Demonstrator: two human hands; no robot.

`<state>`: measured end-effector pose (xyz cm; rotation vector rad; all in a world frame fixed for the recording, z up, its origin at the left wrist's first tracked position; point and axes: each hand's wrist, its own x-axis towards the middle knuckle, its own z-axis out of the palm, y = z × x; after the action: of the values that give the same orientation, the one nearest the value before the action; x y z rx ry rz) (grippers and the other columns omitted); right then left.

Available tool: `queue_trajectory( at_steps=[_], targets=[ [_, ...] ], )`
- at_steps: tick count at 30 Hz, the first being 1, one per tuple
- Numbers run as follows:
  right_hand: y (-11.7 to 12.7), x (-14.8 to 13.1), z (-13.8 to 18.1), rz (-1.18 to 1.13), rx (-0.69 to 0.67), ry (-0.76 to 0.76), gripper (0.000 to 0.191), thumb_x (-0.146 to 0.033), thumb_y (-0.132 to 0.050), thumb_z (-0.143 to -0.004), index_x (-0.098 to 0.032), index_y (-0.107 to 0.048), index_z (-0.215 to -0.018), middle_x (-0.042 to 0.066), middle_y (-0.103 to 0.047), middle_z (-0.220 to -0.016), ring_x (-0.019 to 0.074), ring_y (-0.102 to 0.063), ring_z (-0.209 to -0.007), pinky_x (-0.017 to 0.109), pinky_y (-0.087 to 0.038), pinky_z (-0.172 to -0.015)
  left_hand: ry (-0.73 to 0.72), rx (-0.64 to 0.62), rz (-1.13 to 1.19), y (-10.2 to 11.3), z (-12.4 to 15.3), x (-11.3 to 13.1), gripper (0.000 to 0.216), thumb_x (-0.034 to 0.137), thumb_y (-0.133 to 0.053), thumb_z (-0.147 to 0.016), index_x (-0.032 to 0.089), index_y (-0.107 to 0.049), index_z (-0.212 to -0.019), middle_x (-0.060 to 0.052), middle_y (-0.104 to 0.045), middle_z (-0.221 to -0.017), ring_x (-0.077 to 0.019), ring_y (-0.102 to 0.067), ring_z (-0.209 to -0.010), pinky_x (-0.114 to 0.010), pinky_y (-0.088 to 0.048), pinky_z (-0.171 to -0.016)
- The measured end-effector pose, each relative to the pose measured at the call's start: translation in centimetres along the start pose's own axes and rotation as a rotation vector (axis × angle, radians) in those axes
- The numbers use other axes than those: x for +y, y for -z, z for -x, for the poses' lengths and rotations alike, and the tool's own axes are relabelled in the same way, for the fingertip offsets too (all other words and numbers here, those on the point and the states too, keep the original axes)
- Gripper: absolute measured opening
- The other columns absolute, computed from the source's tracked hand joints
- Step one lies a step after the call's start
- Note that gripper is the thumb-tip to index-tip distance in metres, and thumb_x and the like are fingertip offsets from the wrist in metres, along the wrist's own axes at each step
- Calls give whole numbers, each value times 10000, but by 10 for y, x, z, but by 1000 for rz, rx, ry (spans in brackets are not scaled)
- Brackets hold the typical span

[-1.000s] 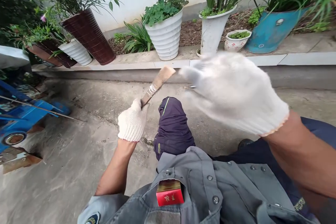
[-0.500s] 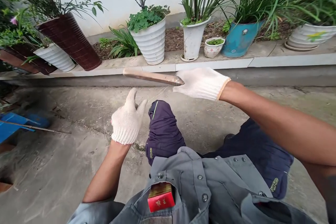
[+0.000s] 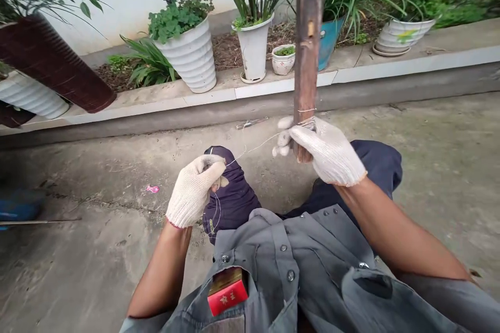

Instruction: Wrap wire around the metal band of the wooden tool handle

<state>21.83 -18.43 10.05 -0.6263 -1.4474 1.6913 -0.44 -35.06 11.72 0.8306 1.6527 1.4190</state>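
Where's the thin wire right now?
Head view, centre: the thin wire runs from the left hand above the knee up to the wooden stick gripped upright by the right hand.

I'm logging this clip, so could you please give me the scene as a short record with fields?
setting: concrete yard beside a raised ledge of potted plants
right hand: gloved, gripping the lower end of an upright wooden stick
left hand: gloved, pinching a thin wire
wire: runs from the left hand to the stick, wrapped around it just above the right hand
shirt pocket: red pack
ground: small metal tool near the ledge
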Motion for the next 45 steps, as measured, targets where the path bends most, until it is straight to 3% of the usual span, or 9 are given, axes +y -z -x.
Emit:
queue_trajectory(
  at_steps=[7,13,16,20,25,32,38,41,45],
  targets=[
    [12,19,44,-202,57,81,336,-460,-796,-938,-228,-715,-1167,33,-719,-899,211,-707,-814,504,-647,-878,-28,-67,45,-6,-1,-3,293,335,-789,-899,160,-721,-1124,34,-649,-696,-120,-628,-657,-287,-590,-800],
    [14,7,60,-165,2,133,400,-534,-829,-895,-265,-746,-1179,56,-753,-947,270,-742,-870,575,-635,-917,-1,-46,-261,-5,-6,3,337,353,-702,-939,176,-730,-1224,9,-695,-740,-160,-713,-739,-268,-560,-744],
    [12,8,63,-104,-25,102,422,-532,-830,-898,-263,-729,-1207,76,-767,-968,305,-755,-945,582,-624,-927,-4,-214,-385,-6,-6,7,373,474,-622,-999,171,-756,-1167,-57,-780,-896,-171,-733,-748,-288,-572,-741],
    [9,13,60,-39,-56,47,449,-540,-818,-904,-250,-709,-1229,85,-774,-1022,305,-757,-994,530,-632,-887,140,-618,-280,-15,-8,14,625,697,-550,-1009,123,-765,-1130,-143,-801,-944,-208,-751,-718,-344,-608,-741],
    [9,9,49,22,-31,41,505,-587,-821,-890,-251,-698,-1247,93,-773,-1040,303,-755,-1016,465,-633,-827,146,-834,-472,-30,-18,22,383,530,-660,-981,221,-802,-1158,-63,-826,-932,-177,-746,-648,-293,-592,-681],
    [14,-4,43,-21,86,152,386,-533,-767,-945,-237,-697,-1182,74,-751,-954,284,-754,-918,509,-633,-857,122,-613,-817,-47,-22,19,337,391,-529,-1028,226,-792,-1160,-35,-796,-814,-138,-586,-421,-255,-414,-445],
    [8,8,55,-186,140,116,393,-617,-640,-995,-257,-703,-1139,74,-727,-925,298,-746,-914,560,-630,-865,-322,-146,-1537,-45,-33,22,424,284,-360,-1115,170,-728,-1291,-145,-772,-893,-296,-769,-857,-343,-524,-748],
    [4,16,56,-251,156,77,433,-660,-625,-988,-253,-697,-1120,79,-739,-961,291,-742,-936,570,-620,-909,-321,-91,-1616,-44,-33,25,396,291,-363,-1121,196,-678,-1343,-136,-775,-926,-302,-777,-891,-349,-541,-773],
    [-1,24,53,-332,93,22,444,-637,-636,-991,-233,-679,-1169,80,-744,-987,274,-738,-918,568,-611,-945,-386,-32,-1563,-51,-19,27,485,419,-661,-1017,235,-590,-1460,-165,-772,-1184,-366,-756,-1041,-443,-591,-872]
  ],
)
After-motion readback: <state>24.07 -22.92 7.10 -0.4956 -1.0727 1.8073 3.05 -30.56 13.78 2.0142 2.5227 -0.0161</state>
